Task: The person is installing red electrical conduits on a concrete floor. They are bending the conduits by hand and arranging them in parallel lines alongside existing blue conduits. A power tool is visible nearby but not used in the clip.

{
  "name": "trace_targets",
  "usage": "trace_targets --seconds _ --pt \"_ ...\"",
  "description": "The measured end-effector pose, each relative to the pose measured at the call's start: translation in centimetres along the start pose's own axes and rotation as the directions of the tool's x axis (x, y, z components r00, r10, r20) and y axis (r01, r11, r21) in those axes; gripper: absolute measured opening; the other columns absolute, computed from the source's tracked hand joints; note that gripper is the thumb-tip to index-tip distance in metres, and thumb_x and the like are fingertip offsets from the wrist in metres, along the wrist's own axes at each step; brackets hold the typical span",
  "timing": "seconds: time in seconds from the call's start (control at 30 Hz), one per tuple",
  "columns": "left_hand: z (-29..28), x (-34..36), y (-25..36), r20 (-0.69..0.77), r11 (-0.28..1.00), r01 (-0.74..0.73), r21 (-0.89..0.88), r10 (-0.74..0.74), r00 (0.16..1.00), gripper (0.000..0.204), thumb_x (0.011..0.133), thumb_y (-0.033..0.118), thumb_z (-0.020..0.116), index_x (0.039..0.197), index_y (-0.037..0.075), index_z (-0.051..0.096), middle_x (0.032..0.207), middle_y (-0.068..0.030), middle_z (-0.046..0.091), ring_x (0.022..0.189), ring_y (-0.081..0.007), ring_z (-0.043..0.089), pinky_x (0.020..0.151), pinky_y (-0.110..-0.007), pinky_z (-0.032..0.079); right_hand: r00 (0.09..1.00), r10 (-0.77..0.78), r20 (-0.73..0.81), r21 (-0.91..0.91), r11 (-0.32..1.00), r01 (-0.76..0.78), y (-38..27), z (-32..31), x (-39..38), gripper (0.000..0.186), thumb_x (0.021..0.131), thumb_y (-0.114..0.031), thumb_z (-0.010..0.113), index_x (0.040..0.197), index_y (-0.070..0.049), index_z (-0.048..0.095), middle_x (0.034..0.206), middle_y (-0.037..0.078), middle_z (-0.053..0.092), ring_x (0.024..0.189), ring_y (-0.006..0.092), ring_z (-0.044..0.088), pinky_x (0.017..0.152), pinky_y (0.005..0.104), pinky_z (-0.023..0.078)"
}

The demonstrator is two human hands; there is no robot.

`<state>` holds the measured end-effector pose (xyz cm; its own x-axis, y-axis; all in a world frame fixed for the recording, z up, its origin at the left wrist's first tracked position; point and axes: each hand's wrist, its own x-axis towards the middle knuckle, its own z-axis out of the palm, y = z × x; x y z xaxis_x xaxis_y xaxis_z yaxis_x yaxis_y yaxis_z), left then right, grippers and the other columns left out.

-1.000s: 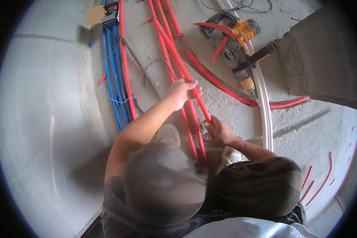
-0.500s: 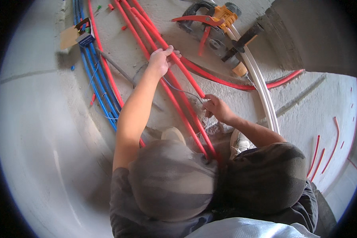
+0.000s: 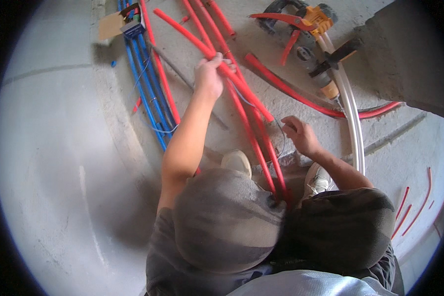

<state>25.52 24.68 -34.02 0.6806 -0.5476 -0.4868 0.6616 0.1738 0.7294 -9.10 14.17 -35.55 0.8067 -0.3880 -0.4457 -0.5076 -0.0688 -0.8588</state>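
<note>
My left hand (image 3: 211, 78) is closed around a length of red pipe (image 3: 251, 98), which is raised and slants from upper left to lower right. Just beyond its near end is my right hand (image 3: 303, 137), its fingers apart and slightly bent, no longer touching the pipe. A thin grey wire (image 3: 282, 132) curves between that end and my right fingers; no grip on it shows. Below the held piece, two long red pipes (image 3: 249, 135) run from the far side of the floor down toward my feet, tied with wire farther up.
Blue pipes (image 3: 145, 79) and another red pipe lie to the left, an open box (image 3: 133, 27) on them. At upper right are a red-handled cutter (image 3: 286, 22), a yellow-and-black tool (image 3: 320, 18), a drill (image 3: 323, 79), white pipes (image 3: 350, 106) and a curved red pipe (image 3: 291, 92).
My right hand has let go of the red pipe's near end and drawn away. The pipe in my left hand has swung, its far end now pointing to the upper left. The view has shifted.
</note>
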Motion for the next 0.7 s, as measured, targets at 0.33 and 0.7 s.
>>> trace_targets --seconds 0.33,0.7 --pt "-15.7 -0.2 2.8 -0.245 0.209 0.168 0.963 0.430 0.869 0.040 0.085 0.023 0.081 0.096 -0.013 0.067 0.101 -0.0360 0.073 0.095 -0.0471 0.074 0.087 -0.054 0.055 0.956 -0.198 0.218 -0.084 0.972 0.220 -7.7 2.6 4.8 0.028 0.104 -0.025 0.064 0.121 -0.004 0.070 0.108 0.023 0.074 0.103 0.0416 0.071 0.090 0.0470 0.056" --pt "13.0 -17.8 -0.1 0.079 0.920 -0.142 0.365 0.121 0.989 0.010 0.091 0.005 0.074 0.093 0.003 0.065 0.073 -0.0015 0.061 0.053 -0.0094 0.055 0.044 -0.029 0.041 0.886 -0.442 -0.141 0.291 0.837 0.464 -14.7 -8.2 5.5 0.041 0.113 -0.033 0.059 0.135 0.001 0.065 0.120 0.011 0.073 0.105 0.0258 0.071 0.097 0.0412 0.056"
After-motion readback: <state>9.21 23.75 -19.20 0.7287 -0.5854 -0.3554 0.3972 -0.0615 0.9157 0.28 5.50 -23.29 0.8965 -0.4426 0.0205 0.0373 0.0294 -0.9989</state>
